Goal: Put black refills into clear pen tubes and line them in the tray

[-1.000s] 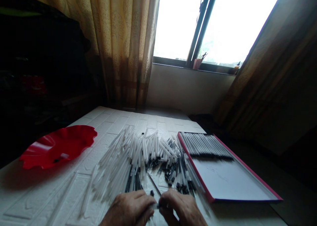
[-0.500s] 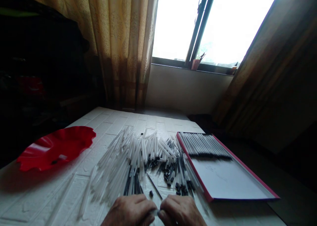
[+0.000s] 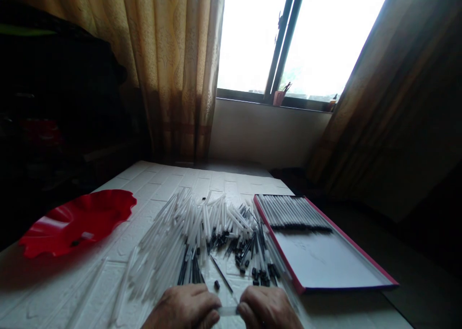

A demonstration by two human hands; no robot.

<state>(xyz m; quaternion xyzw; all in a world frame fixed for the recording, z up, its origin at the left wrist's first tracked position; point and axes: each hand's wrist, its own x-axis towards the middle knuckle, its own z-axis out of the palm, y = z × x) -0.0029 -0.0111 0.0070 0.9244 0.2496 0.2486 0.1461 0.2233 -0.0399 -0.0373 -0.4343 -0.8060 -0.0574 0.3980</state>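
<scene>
At the near edge of the view, my left hand (image 3: 184, 306) is closed, thumb and fingers pinching one end of a translucent pen barrel (image 3: 228, 311). My right hand (image 3: 269, 307) pinches the other end, and a short stretch of the barrel shows between them. Just beyond lie a thin dark pen refill (image 3: 222, 274) and a small black cap (image 3: 217, 285). Farther off spreads a pile of clear pen barrels (image 3: 162, 254), with black refills and small black caps (image 3: 242, 264) among them to the right.
On the right lies a pink-edged shallow box (image 3: 325, 264), a row of black-tipped pens (image 3: 296, 211) along its far end. A red wavy-rimmed dish (image 3: 79, 218) sits at left. The white table (image 3: 155, 180) has a brick pattern. Behind are curtains and a window.
My hands have moved apart slightly, so more of the pen barrel shows between them. The whole view has shifted a little.
</scene>
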